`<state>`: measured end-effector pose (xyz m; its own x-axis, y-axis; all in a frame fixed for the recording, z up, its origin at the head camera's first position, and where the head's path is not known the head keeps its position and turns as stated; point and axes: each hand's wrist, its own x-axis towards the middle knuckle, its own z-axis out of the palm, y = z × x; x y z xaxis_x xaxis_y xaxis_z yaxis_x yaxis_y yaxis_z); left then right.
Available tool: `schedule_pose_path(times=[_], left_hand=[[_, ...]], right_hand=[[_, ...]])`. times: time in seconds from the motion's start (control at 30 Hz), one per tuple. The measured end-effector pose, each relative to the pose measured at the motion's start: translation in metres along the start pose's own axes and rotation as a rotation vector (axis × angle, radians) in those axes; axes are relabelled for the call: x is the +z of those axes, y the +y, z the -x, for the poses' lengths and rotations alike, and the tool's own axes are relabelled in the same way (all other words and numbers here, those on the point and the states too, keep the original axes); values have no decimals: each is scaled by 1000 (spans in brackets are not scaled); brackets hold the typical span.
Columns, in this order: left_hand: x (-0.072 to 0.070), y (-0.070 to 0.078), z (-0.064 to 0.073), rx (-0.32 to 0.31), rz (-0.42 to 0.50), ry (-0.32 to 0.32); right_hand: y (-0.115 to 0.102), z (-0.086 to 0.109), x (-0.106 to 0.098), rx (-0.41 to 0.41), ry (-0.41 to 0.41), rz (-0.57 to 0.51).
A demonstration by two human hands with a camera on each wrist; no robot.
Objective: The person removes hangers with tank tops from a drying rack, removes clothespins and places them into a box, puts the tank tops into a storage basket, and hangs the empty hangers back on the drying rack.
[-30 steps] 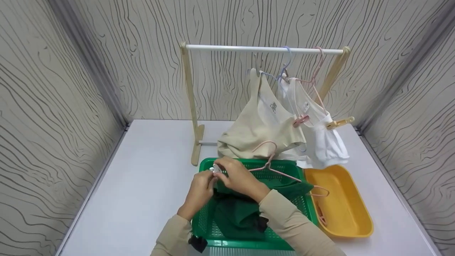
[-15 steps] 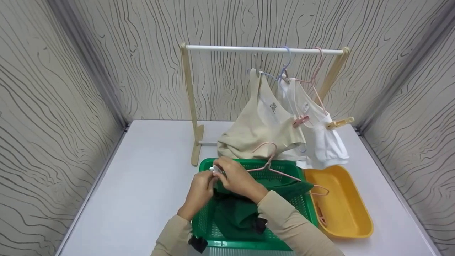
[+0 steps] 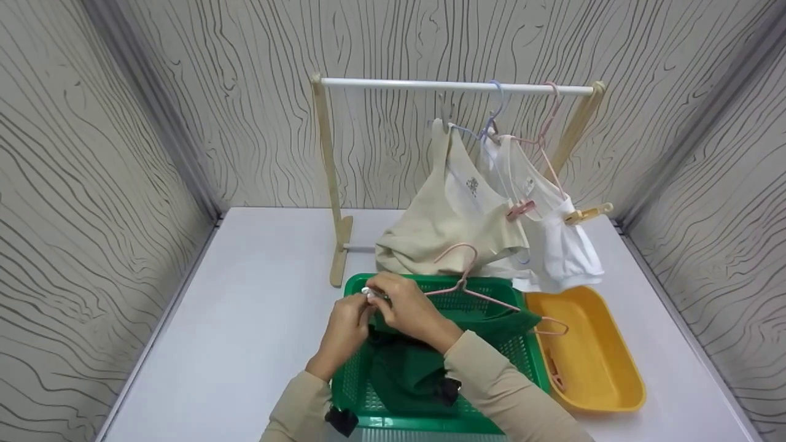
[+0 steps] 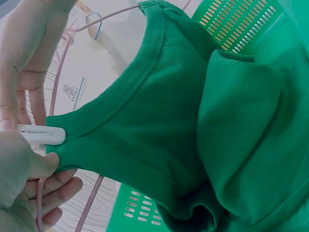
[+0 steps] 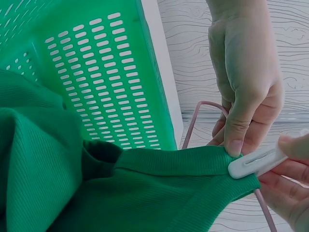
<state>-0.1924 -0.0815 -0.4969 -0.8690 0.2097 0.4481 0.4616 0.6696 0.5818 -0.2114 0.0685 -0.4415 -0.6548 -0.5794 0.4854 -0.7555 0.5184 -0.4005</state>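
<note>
A green ribbed tank top (image 4: 145, 96) is on a pink hanger (image 3: 485, 299), its lower part bunched in the green basket (image 3: 350, 380). In the left wrist view, a white clothespin (image 4: 43, 135) lies over the end of one shoulder strap, by the hanger's arm. My right hand (image 3: 411, 310) grips the clothespin's outer end between thumb and fingers. My left hand (image 3: 345, 331) pinches the same strap against the hanger just beside the clip, thumb on the cloth (image 5: 234, 147). The far strap sits on the hanger's other arm.
Behind the basket stands a rack with a white rail (image 3: 399, 82). On it hang a beige tank top (image 3: 424, 215) and a white top (image 3: 552, 245), with a pink clothespin (image 3: 521, 210) and a yellow one (image 3: 588, 213). A yellow tray (image 3: 599, 356) holding a clothespin (image 3: 556, 373) is at right.
The white clothespin has tilted lower and shows less between my hands. My right hand has shifted slightly; my left hand keeps its place. The hanger has moved a little.
</note>
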Motion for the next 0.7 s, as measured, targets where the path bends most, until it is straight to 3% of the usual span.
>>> schedule_pose_path(times=[0.33,0.7], left_hand=[[1,0,2,-16,23,-25],[-1,0,0,-20,48,-28]], right_hand=[[-3,-3,-4,6,63,-92],[-2,-1,-6,-36,63,-59]])
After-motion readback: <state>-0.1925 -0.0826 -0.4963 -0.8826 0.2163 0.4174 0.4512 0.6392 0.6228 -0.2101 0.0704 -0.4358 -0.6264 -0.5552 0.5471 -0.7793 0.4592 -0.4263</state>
